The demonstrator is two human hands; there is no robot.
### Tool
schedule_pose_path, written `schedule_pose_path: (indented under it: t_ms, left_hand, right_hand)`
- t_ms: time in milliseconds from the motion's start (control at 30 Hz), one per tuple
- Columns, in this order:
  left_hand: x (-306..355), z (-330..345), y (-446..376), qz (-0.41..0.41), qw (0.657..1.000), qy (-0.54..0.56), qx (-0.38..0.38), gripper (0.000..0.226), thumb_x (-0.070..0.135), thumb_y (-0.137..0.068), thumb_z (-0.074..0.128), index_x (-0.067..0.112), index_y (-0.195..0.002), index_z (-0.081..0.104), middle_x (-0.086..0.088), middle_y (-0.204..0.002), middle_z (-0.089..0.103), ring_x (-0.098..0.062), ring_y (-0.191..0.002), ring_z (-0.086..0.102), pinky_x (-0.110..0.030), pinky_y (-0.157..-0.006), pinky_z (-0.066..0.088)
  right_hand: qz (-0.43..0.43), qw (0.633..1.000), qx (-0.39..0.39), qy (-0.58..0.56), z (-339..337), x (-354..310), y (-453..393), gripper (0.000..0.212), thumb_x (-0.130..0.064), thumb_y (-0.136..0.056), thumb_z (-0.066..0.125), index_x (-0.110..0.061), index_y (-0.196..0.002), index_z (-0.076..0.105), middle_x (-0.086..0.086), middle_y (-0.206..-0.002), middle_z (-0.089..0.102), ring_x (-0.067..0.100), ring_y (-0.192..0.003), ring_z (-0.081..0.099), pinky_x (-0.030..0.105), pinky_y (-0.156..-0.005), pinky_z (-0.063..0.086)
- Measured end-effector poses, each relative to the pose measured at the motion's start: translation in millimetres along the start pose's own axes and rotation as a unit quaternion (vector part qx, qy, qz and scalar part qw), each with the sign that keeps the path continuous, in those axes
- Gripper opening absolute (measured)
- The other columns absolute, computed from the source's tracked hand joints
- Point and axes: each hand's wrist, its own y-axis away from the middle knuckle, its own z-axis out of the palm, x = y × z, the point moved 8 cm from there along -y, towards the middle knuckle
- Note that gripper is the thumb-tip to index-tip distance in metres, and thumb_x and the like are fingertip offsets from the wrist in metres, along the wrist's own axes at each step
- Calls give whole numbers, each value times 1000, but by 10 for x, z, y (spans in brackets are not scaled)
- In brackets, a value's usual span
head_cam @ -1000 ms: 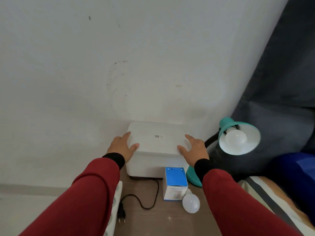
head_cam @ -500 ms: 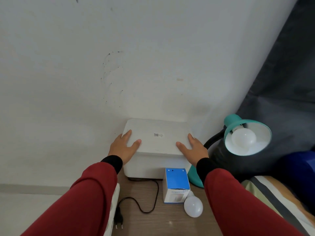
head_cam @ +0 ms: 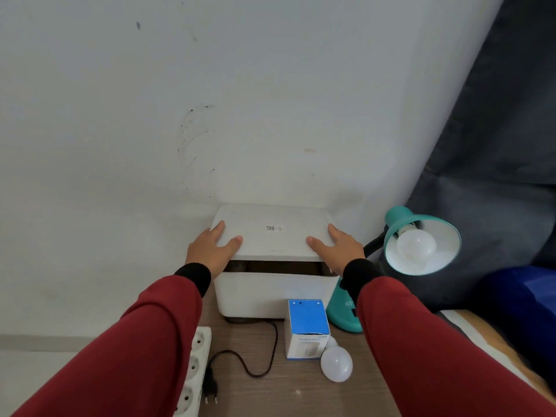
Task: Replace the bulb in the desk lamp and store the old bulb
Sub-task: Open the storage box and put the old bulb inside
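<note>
Both hands grip the white lid [head_cam: 272,233] of a white storage box [head_cam: 270,293] that stands on the wooden table [head_cam: 270,395] against the wall. The left hand [head_cam: 210,251] holds the lid's left edge, thumb on top, and the right hand [head_cam: 338,251] holds the right edge in the same way. The front of the lid is raised, with a dark gap between it and the box. A loose white bulb [head_cam: 336,364] lies on the table, touching a blue and white bulb carton [head_cam: 307,328] in front of the box. The teal desk lamp [head_cam: 421,242] at the right has 1 bulb [head_cam: 415,245] in its shade. A black plug [head_cam: 210,386] lies beside a white power strip [head_cam: 195,374].
</note>
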Motion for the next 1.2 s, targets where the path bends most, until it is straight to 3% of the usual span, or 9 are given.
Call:
schedule_pose_path:
  t_ms: [267,533,900,1200]
  left_hand:
    - [150,-239,535,37,997,29,61,65,42,-92,53,22,-148,28,-4,-156,26,-23,-143,26,-32,-117,20]
    - [-74,-89,1579,46,997,11,62,65,43,-91,54,23,-148,29,-6,-156,27,-25,-143,27,-35,-119,21]
    - [-932,641,2938,-10,1000,-8,8,65,43,-92,51,21,-149,27,-7,-157,24,-25,-145,21,-34,-118,17]
    - [-1315,904,3210,-41,994,-90,-50,68,48,-93,46,18,-150,24,-11,-155,28,-27,-142,27,-36,-117,22]
  right_hand:
    - [-26,995,46,-84,-195,-52,521,74,-46,-88,57,-14,-148,27,5,-155,30,23,-143,28,32,-117,21]
    - [-9,993,69,-98,-121,389,1587,66,-42,-87,60,-17,-144,38,4,-152,36,22,-139,34,30,-114,23]
    - [52,994,26,-90,469,1363,2884,66,-43,-87,60,-20,-144,37,5,-154,31,23,-140,32,34,-116,23]
    - [86,995,-31,-50,803,1677,3162,68,-46,-87,58,-19,-145,36,6,-154,31,25,-140,30,34,-115,22]
